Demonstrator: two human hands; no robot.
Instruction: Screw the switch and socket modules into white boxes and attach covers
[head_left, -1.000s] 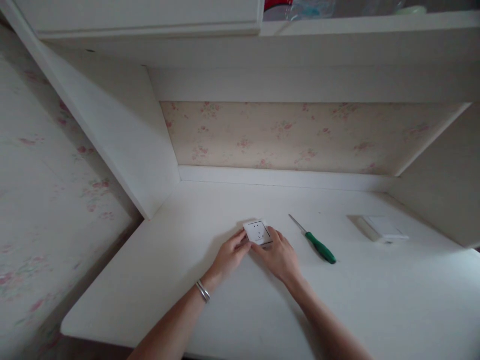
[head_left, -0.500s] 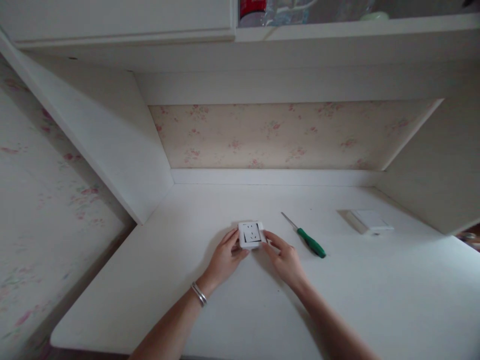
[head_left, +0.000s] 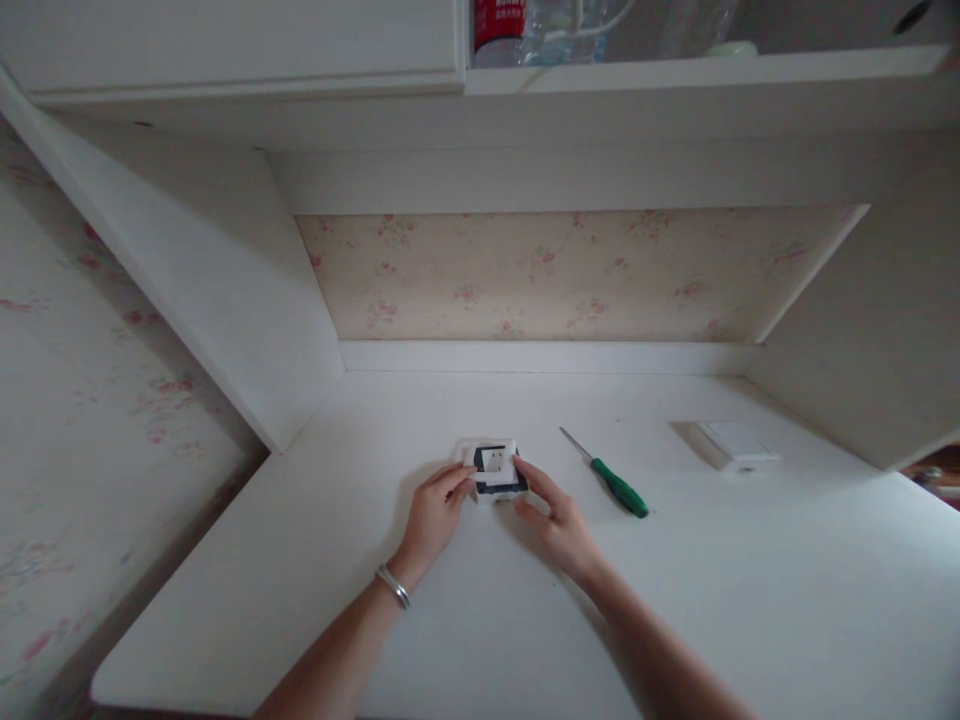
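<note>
A white wall socket (head_left: 487,497) with a dark inner part sits on the white desk between my hands. Its white cover frame (head_left: 488,478) is shifted off the socket, toward the back, so the dark part shows below it and some slots show through its opening. My left hand (head_left: 433,512), with a silver bangle at the wrist, is closed on the left side of the cover frame. On the other side my right hand (head_left: 559,520) grips the socket by its right edge between thumb and fingers. A green-handled screwdriver (head_left: 619,488) lies to the right of my right hand.
A second white switch or socket box (head_left: 735,447) stands on the desk (head_left: 465,620) at the right. Behind is a floral wall panel (head_left: 510,280). Overhead, a shelf (head_left: 675,75) holds a red-labelled bottle (head_left: 499,25) and clear plastic items. A side panel (head_left: 195,260) bounds the left.
The cover frame, seated on the socket before, is now lifted and shifted backward, exposing the dark part beneath. My left hand has moved slightly up along the left side. The view has shifted slightly.
</note>
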